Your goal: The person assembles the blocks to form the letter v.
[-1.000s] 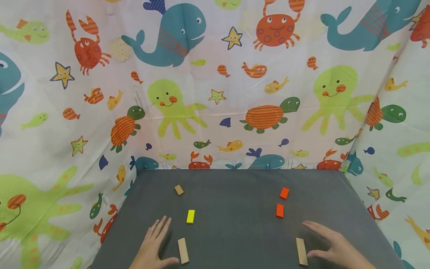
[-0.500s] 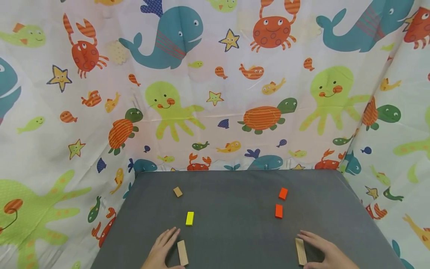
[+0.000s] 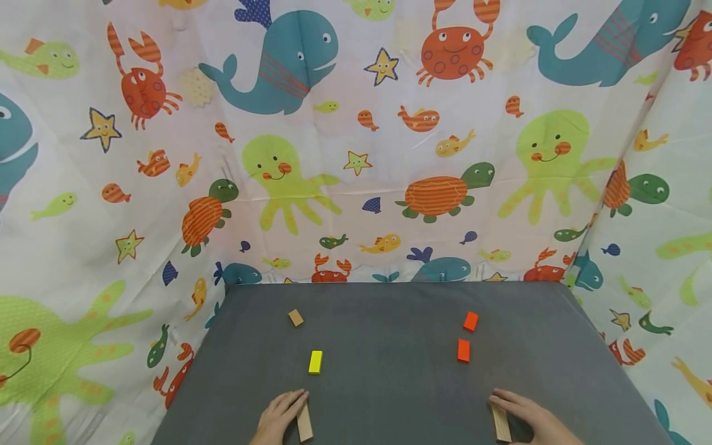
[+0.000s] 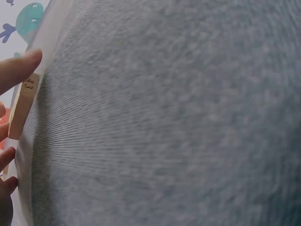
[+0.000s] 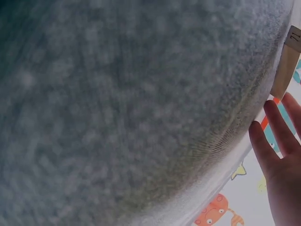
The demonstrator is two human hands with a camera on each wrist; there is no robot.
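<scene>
Wooden blocks, left wooden block point(image 3: 304, 426) and right wooden block point(image 3: 500, 426), are lying on the grey table point(image 3: 384, 371) in the head view. Change: left hand point(image 3: 277, 417) and right hand point(image 3: 527, 415) are drawing in tighter on them than a second ago, so the work is apparently moving from reaching to taking hold. Left fingers are covering the left block's far end from its outer side; right fingers are doing the same opposite, thumb just showing by the near end. Yellow block point(image 3: 315, 363), small tan block point(image 3: 295, 317), nearer red block point(image 3: 463, 351) and farther red block point(image 3: 470, 321) are sitting beyond, untouched. Left wrist view: the thumb is lying at the block's stamped end, fingers bending around toward the other end, block between; can't tell if they're really pinching. Right wrist view: fairly straight fingers are ending right at the block's unstamped end; thumb isn't showing, so can't tell whether that hand is gripping.
</scene>
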